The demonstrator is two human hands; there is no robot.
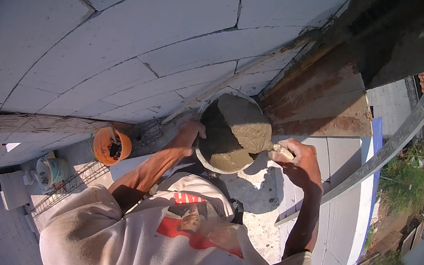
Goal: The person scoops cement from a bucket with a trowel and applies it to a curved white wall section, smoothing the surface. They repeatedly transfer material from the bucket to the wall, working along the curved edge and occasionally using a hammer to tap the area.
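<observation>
Head view: bucket [211, 167] near centre, grey mortar [249, 130] inside. Left hand [189, 135] holds rim at 9 o'clock, fingertips hidden. Right hand [300, 164], 3 o'clock, grips tool handle [283, 151]; far end I can't make out.

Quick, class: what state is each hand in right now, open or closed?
Left hand: closed on the bucket's rim.
Right hand: closed around a tool's pale handle.

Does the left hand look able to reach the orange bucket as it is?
Probably not: the left hand grips the mortar bucket at its rim. If freed, its way to the orange bucket looks open.
</observation>
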